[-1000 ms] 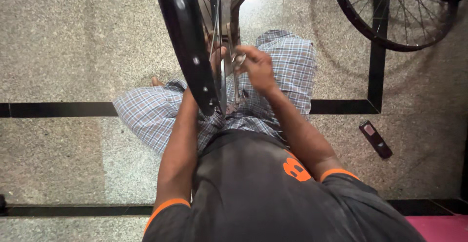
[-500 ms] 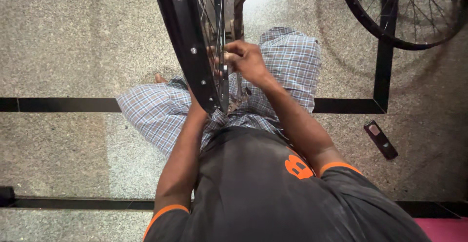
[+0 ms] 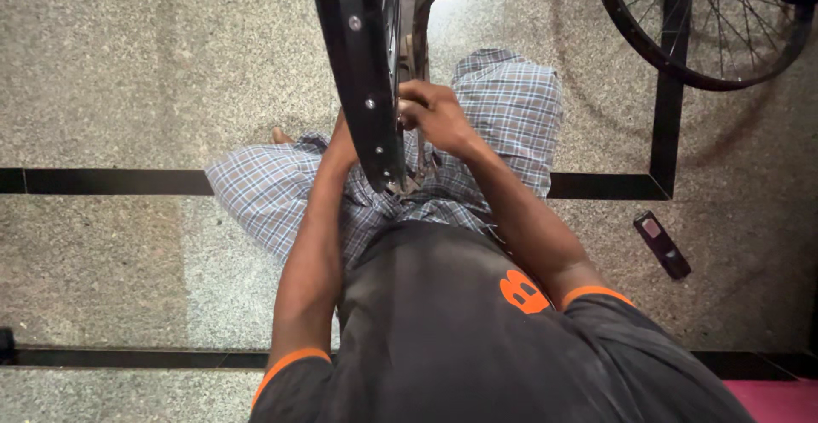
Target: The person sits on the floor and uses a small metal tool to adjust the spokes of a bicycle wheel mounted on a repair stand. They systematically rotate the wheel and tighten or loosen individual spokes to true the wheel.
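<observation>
A seated person's right hand (image 3: 436, 116) closes its fingers on the spokes of a black bicycle wheel (image 3: 362, 74) standing upright over the lap. The left hand (image 3: 342, 138) is behind the rim, its grip hidden. A small dark device (image 3: 661, 245) lies on the stone floor (image 3: 128, 65) near a second wheel (image 3: 707, 23).

A glossy black metal bicycle rim (image 3: 362, 74) is catching light beside thin steel spokes (image 3: 394, 14). Soft checked woven cloth (image 3: 503, 108) is covering the legs, a matt dark jersey shirt (image 3: 452, 338) is showing rubbery orange print, and the speckled stone floor (image 3: 128, 65) is gleaming, polished.
</observation>
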